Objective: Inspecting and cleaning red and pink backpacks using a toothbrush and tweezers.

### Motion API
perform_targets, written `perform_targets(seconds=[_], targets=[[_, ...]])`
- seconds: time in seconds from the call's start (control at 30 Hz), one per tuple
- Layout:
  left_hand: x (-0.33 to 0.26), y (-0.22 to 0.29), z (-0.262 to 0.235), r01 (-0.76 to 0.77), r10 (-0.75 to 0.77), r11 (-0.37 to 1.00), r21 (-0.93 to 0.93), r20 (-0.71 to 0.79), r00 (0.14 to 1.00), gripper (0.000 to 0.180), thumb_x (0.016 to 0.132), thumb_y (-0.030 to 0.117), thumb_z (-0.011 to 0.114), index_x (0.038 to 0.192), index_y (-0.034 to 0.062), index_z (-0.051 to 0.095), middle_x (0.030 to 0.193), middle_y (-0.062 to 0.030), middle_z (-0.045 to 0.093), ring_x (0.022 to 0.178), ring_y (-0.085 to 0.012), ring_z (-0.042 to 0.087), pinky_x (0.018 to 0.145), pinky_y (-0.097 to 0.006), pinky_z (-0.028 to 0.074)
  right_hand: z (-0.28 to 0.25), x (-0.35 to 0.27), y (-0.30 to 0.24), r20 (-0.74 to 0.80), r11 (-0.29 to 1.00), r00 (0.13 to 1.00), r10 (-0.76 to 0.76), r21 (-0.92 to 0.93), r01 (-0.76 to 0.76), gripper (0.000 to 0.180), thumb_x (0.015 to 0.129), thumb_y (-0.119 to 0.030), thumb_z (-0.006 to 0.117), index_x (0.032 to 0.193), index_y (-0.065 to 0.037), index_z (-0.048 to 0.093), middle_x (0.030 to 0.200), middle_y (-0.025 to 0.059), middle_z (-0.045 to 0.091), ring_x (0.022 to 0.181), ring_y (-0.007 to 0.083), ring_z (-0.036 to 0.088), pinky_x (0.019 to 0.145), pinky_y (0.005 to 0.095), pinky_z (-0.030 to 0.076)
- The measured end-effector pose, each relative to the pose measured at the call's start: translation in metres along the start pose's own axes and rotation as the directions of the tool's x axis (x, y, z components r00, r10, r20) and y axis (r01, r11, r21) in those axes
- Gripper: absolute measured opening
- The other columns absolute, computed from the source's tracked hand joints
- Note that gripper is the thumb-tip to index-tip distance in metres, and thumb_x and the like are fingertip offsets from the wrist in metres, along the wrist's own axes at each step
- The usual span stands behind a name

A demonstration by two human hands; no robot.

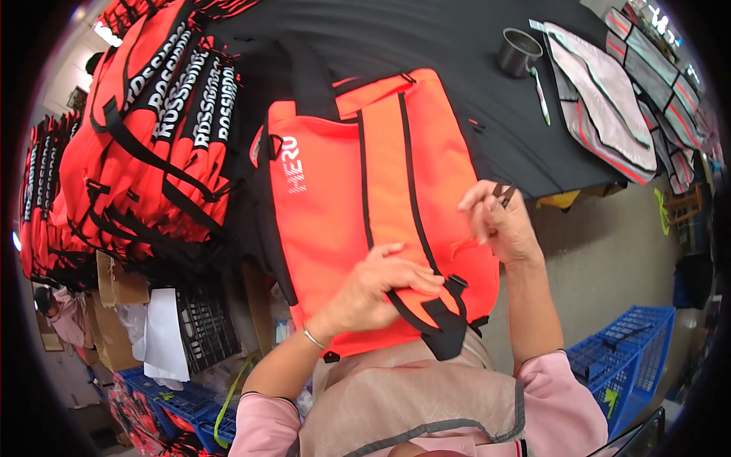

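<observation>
A bright red-orange backpack [320,228] lies on the black-covered table and reaches over its near edge toward my lap. Its padded orange shoulder strap [387,167], edged in black, runs down the middle. At the strap's lower end, by a black buckle [454,286], my left hand [373,286] is closed on the strap. My right hand [502,225] is raised over the bag's right side, with small dark thread snips [504,195] in it, blades pointing up past the fingers. Something thin and orange shows just below those fingers, too blurred to name.
Stacked red bags [145,152] with black straps fill the left side. A metal mug [520,53], a toothbrush [541,95] and grey-pink fabric pieces [601,99] lie at the far right. Blue crates [620,358] stand on the floor at the right, with cardboard boxes [114,305] lower left.
</observation>
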State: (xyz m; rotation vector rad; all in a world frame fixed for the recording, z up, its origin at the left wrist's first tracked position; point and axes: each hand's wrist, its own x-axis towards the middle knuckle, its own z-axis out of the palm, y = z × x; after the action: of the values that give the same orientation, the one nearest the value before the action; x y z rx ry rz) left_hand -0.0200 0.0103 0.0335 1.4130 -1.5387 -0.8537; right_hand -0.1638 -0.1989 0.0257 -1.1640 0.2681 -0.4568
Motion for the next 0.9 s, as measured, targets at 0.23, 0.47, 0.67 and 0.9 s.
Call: perform_targets(seconds=[0.23, 0.47, 0.67, 0.9], targets=[[-0.014, -0.043, 0.047, 0.092, -0.146, 0.976, 0.196, 0.281, 0.948, 0.075, 0.067, -0.007, 0.049, 0.139, 0.0136, 0.050, 0.156, -0.0089, 0.035, 0.148, -0.0303, 0.024, 0.119, -0.062, 0.006, 0.029, 0.055, -0.014, -0.159, 0.875, 0.983, -0.096, -0.483, 0.008, 0.022, 0.094, -0.020, 0.067, 0.085, 0.001, 0.068, 0.061, -0.0070, 0.051, 0.053, 0.0007, 0.042, 0.048, 0.0231, 0.031], [-0.002, -0.043, 0.022, 0.165, -0.150, 0.986, -0.008, 0.375, 0.915, 0.061, 0.078, 0.000, 0.062, 0.136, 0.0153, 0.055, 0.151, -0.0077, 0.043, 0.146, -0.0290, 0.028, 0.120, -0.060, 0.005, 0.052, 0.167, 0.007, 0.105, 0.387, 0.879, -0.465, -0.869, 0.308, 0.018, 0.090, -0.018, 0.066, 0.098, -0.003, 0.072, 0.072, 0.0101, 0.067, 0.070, 0.0222, 0.065, 0.067, 0.0352, 0.049], [0.014, -0.046, -0.044, 0.276, -0.290, 0.955, -0.105, -0.152, 0.945, 0.016, 0.090, 0.014, 0.067, 0.098, 0.0003, 0.070, 0.101, -0.0143, 0.072, 0.094, -0.0261, 0.069, 0.088, -0.036, 0.053, 0.026, 0.198, 0.028, -0.042, 0.186, 0.994, -0.102, -0.982, -0.022, 0.019, 0.089, -0.018, 0.064, 0.103, -0.010, 0.074, 0.105, 0.0092, 0.071, 0.088, 0.0296, 0.069, 0.074, 0.0402, 0.051], [0.059, -0.089, -0.139, 0.313, 0.267, 0.556, 0.770, -0.522, 0.810, 0.035, 0.091, 0.018, 0.065, 0.123, 0.0070, 0.061, 0.131, -0.0111, 0.059, 0.126, -0.0306, 0.050, 0.107, -0.046, 0.037, 0.001, 0.162, 0.076, 0.191, 0.123, 0.912, -0.362, -0.960, 0.250, 0.024, 0.084, -0.007, 0.065, 0.106, -0.013, 0.074, 0.118, -0.0016, 0.069, 0.095, 0.0267, 0.068, 0.078, 0.0391, 0.056]])
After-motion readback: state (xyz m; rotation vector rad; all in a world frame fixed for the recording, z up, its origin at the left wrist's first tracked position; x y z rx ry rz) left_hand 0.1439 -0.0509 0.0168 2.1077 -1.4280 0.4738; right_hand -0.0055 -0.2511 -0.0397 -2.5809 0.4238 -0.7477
